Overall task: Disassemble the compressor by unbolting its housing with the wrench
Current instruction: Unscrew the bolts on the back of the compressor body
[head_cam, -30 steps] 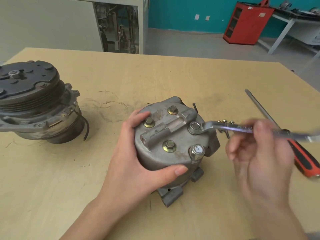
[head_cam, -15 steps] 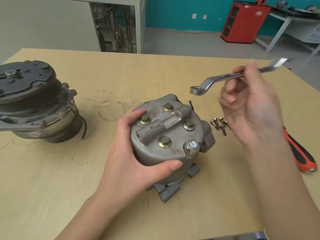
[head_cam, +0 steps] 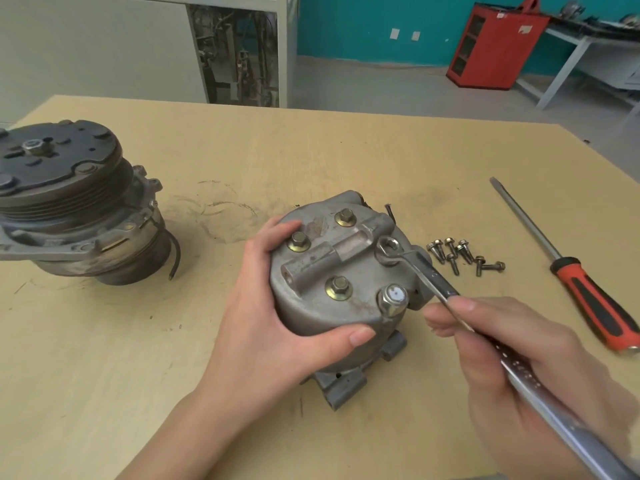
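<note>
The grey compressor housing [head_cam: 322,306] stands on end in the middle of the wooden table [head_cam: 311,154], its bolted end cap facing up. My left hand [head_cam: 263,327] grips its left and near side, thumb along the front rim. My right hand [head_cam: 512,362] holds the handle of the steel ring wrench [head_cam: 429,275]. The wrench's ring end sits over the bolt [head_cam: 389,244] at the cap's right edge. Three brass-washered bolts remain in the cap, at the far side [head_cam: 345,217], the left [head_cam: 300,241] and the near middle [head_cam: 338,287].
Several loose bolts [head_cam: 460,256] lie just right of the housing. A screwdriver with a red and black handle [head_cam: 588,296] lies further right. A second compressor with a pulley clutch [head_cam: 69,202] stands at the left. Beyond the table are a red cabinet [head_cam: 498,46] and a workbench.
The wrench left the right-edge bolt, swung up above the table, and now sits on that bolt again with the handle pointing toward me. My left hand kept its grip on the housing.
</note>
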A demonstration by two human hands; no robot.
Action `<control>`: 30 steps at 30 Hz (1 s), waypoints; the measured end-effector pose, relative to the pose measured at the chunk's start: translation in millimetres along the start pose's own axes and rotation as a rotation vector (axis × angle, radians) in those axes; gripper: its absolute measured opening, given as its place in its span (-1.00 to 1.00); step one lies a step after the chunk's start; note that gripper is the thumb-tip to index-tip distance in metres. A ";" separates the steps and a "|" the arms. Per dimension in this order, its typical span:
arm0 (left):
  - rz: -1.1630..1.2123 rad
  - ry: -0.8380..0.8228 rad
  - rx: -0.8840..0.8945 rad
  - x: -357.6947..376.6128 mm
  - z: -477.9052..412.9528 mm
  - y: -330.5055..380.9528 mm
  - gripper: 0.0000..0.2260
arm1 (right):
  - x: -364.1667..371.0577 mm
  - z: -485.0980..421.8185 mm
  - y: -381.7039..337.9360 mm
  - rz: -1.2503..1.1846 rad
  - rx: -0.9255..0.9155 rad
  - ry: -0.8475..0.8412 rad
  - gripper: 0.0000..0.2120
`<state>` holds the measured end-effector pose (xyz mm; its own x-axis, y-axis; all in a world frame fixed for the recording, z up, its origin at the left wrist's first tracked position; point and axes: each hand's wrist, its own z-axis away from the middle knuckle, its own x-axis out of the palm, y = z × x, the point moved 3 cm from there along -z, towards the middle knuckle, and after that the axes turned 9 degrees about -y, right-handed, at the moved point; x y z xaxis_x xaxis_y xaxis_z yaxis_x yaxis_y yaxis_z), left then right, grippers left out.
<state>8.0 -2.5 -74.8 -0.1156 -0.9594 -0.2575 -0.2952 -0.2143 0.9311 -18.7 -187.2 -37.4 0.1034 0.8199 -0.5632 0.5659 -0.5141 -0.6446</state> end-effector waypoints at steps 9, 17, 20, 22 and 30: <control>0.017 0.002 0.016 0.6 0.2 1.8 -0.24 | 2.7 5.1 12.1 -0.249 -0.181 0.211 -0.87; 0.038 0.004 0.050 -0.2 -2.2 0.9 -0.25 | -11.3 -62.0 67.4 -1.040 0.269 -0.011 -0.82; 0.010 -0.001 0.045 -5.4 -9.7 -0.5 -0.25 | -4.8 -89.4 77.0 -1.050 0.314 -0.135 -0.85; -0.010 -0.002 0.037 -8.0 -17.8 -1.8 -0.25 | -1.2 -104.4 79.7 -1.041 0.349 -0.165 -0.79; -0.024 0.017 0.020 -8.4 -31.5 -7.7 -0.28 | -9.9 -98.9 73.5 -0.923 0.265 0.125 -0.74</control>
<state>41.1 1.5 -71.7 -0.0922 -0.9569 -0.2753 -0.3164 -0.2340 0.9193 102.8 -208.2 -28.1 -0.1945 0.9425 0.2719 0.2664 0.3175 -0.9101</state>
